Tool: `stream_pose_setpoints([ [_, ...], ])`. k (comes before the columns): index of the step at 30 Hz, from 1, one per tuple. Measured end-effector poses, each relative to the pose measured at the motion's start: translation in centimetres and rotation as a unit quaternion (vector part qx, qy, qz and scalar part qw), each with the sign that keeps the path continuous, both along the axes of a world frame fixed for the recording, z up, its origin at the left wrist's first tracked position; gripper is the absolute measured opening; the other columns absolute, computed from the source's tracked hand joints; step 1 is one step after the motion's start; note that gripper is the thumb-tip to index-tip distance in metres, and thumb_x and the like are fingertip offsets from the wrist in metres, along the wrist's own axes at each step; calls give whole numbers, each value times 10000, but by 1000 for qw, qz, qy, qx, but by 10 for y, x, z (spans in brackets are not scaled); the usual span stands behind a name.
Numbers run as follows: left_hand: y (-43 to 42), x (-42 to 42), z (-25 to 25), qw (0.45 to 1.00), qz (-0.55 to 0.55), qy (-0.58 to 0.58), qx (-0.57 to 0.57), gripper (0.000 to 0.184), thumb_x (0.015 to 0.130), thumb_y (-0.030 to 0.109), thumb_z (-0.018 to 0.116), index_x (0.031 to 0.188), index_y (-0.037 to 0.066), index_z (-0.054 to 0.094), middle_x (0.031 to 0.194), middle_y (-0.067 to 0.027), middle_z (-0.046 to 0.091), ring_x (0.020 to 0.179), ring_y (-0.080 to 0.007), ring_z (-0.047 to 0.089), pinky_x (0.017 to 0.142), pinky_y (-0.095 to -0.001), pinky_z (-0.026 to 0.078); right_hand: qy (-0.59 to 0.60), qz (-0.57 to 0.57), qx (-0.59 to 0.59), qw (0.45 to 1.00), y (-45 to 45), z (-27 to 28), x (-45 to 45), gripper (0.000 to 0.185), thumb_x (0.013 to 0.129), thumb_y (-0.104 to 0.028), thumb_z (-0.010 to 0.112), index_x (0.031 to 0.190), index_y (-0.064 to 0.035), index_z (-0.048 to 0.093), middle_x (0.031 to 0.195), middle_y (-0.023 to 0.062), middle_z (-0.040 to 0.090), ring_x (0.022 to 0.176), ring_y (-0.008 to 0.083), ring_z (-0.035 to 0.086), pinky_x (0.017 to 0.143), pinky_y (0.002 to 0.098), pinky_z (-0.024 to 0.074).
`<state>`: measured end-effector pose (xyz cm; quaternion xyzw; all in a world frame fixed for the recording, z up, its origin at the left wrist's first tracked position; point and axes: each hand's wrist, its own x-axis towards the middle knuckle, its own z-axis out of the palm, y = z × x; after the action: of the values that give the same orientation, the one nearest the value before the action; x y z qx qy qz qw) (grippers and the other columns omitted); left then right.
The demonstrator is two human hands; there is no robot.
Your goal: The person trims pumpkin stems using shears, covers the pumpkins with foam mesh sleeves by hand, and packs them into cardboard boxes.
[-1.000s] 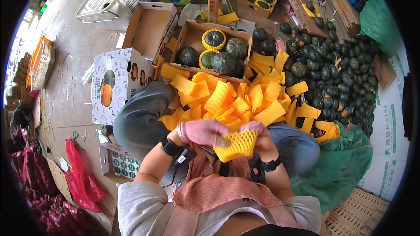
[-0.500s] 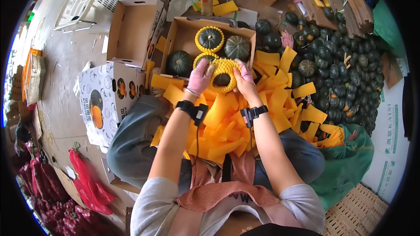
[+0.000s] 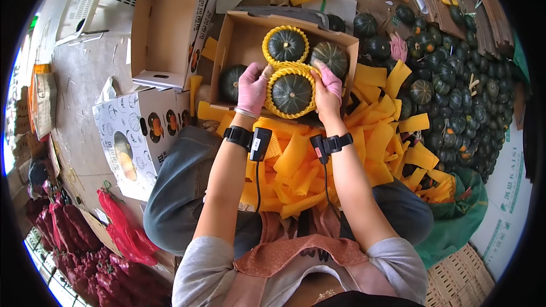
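Left hand (image 3: 252, 88), right hand (image 3: 330, 90), both gripping yellow-netted pumpkin (image 3: 291, 93) between them; at cardboard box (image 3: 243, 40)

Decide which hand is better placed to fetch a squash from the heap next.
Probably the right hand: the squash heap lies to its right. The left hand is farther, though both hold the netted squash.

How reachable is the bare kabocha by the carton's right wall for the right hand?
Likely yes: the bare kabocha sits just beyond the right hand, top mostly uncovered. That hand is on a netted kabocha, though, so it probably must let go first.
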<state>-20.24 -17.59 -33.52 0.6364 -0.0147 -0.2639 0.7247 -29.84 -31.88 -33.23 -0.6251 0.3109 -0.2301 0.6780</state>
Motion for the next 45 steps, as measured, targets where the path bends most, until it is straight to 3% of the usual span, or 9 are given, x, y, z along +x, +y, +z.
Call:
stream_pose_setpoints([
  [7,2,-11,39,885,4,-382,266,216,839,105,625,1042,44,585,933,-159,607,847,-321,611,749,-342,491,107,9,-568,816,-12,43,-6,186,869,-134,596,1025,-33,603,907,166,559,772,332,581,679,382,494],
  [17,10,-41,46,929,-26,-327,170,280,943,193,483,1133,5,567,1024,-169,594,951,-288,585,841,-327,454,-11,30,-52,998,32,39,-25,256,806,-81,662,1043,-16,592,974,141,616,826,229,621,763,285,486],
  [19,16,-48,58,976,21,-217,29,352,976,243,413,1148,-31,550,1082,-152,600,1038,-248,557,930,-320,406,60,104,-405,906,34,64,-17,549,614,-295,840,1070,-57,649,1249,148,474,1077,286,499,930,399,405],
  [23,38,-28,58,979,80,-28,-188,621,971,488,300,1215,-41,514,1194,-158,552,1088,-248,526,956,-336,395,-54,84,-464,880,30,49,42,438,512,-409,810,903,-256,687,1277,51,459,1062,294,470,881,368,406],
  [25,51,1,71,991,81,-105,6,438,932,338,503,1209,-1,511,1160,-145,576,1028,-231,569,885,-310,451,-85,102,-522,843,34,55,82,486,503,-372,806,956,-254,677,1241,65,479,1056,307,471,884,392,409],
  [29,76,21,17,764,-160,-408,473,747,623,285,771,1262,96,436,1248,-114,513,1179,-273,471,1006,-405,339,-30,138,-346,928,56,41,144,746,520,-408,800,1195,-268,513,1089,160,459,1059,345,433,859,436,394],
  [40,27,32,39,549,-370,-299,687,1037,524,506,782,1349,109,297,1218,-147,432,1145,-291,417,973,-451,265,285,212,-387,851,63,39,155,682,699,-529,676,1264,-208,471,1326,314,325,1260,493,262,990,619,238],
  [42,19,33,47,500,-403,-303,704,1039,538,517,771,1375,150,277,1219,-175,422,1112,-302,433,959,-442,272,169,159,-444,866,30,81,106,438,810,-421,639,1130,-131,568,999,197,582,837,299,616,722,415,510],
  [45,15,36,70,518,-412,-307,683,972,546,491,768,1339,166,308,1168,-192,453,1087,-332,450,922,-458,311,144,-25,-520,841,-1,92,-13,163,815,-250,664,770,-115,583,613,43,500,550,211,541,474,338,438],
])
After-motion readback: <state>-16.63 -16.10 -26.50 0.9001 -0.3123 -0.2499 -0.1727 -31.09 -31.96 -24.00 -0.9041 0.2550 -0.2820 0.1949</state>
